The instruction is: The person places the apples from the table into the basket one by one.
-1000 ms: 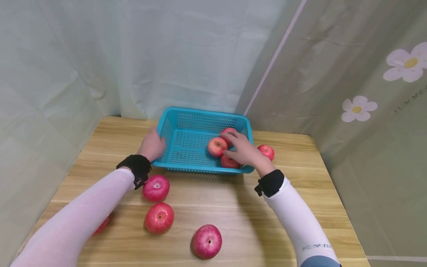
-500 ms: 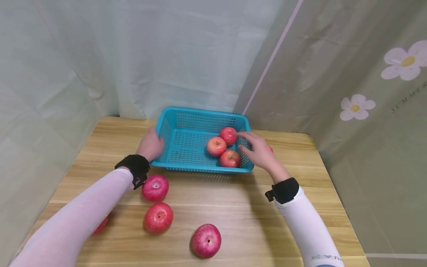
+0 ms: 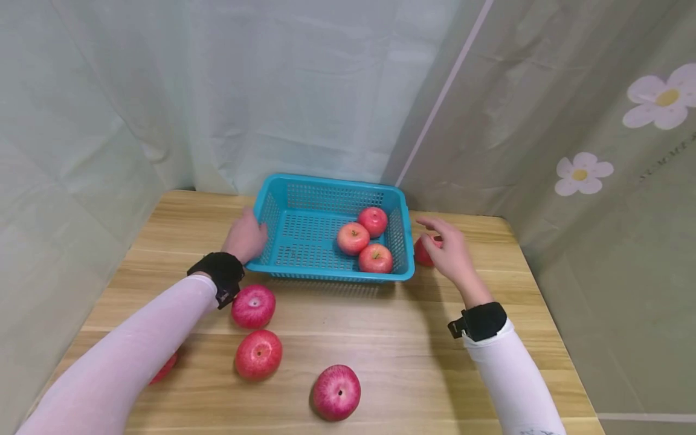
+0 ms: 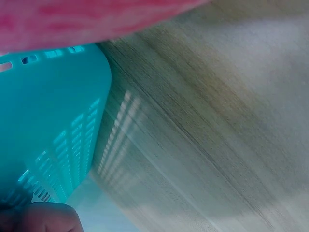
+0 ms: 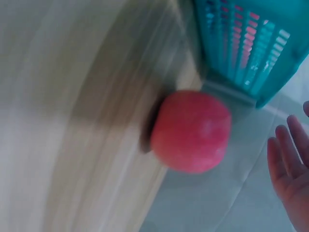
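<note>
My left hand (image 3: 246,234) grips the left rim of a blue plastic basket (image 3: 333,275). In the left wrist view a bit of that hand (image 4: 50,217) shows against the slotted wall. Three red apples lie inside at the right end: a paler apple (image 3: 353,238), one behind it (image 3: 373,222) and one in front (image 3: 376,258). My right hand (image 3: 452,251), fingers spread and loosely bent, is over another apple (image 3: 423,252) just outside the basket's right side. The right wrist view shows this apple (image 5: 190,131) on the table, with the fingers (image 5: 289,154) apart from it.
Nearer me on the wooden table (image 3: 402,350) are a dark pink apple (image 3: 253,306), a red apple (image 3: 258,355) and a streaked apple (image 3: 336,393). Another apple (image 3: 164,368) is mostly hidden under my left forearm. A pale curtain (image 3: 326,90) hangs behind the table.
My right hand has moved right, from over the apples in the basket to the apple outside it. The left hand stays on the rim, and the basket has barely moved.
</note>
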`<action>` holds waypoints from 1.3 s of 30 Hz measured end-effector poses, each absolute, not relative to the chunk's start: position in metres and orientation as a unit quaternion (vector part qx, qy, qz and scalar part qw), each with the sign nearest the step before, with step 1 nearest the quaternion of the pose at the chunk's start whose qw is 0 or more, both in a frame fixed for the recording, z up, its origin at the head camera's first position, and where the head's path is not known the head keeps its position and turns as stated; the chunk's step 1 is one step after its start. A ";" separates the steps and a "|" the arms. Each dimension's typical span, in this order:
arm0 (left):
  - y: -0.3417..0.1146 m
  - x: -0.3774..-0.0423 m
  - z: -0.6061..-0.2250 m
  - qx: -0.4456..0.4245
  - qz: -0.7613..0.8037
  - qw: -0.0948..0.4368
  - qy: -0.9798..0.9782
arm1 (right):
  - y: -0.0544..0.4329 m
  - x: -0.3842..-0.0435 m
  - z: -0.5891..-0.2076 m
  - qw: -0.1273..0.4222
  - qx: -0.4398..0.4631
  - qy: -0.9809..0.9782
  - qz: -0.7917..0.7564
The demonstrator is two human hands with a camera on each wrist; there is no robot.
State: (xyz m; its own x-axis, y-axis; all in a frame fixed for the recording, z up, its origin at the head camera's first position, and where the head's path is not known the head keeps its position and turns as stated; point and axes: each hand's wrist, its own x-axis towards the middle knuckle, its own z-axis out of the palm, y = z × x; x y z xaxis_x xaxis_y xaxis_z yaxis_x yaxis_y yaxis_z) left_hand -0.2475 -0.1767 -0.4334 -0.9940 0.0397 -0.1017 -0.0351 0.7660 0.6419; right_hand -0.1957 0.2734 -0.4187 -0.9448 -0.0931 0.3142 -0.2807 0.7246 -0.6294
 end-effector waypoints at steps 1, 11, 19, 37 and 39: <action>-0.177 -0.247 -0.433 0.001 0.342 0.054 0.938 | 0.277 -0.194 -0.420 0.132 0.088 -0.922 0.354; -0.177 -0.245 -0.430 -0.001 0.344 0.054 0.937 | 0.310 -0.189 -0.437 0.079 0.005 -0.941 0.328; -0.178 -0.247 -0.434 0.000 0.342 0.056 0.938 | 0.321 -0.187 -0.446 0.022 0.008 -0.950 0.310; -0.175 -0.246 -0.431 -0.004 0.335 0.056 0.940 | 0.293 -0.216 -0.455 -0.016 0.046 -0.966 0.253; -0.175 -0.246 -0.431 -0.004 0.334 0.056 0.941 | 0.290 -0.218 -0.455 -0.017 0.043 -0.968 0.246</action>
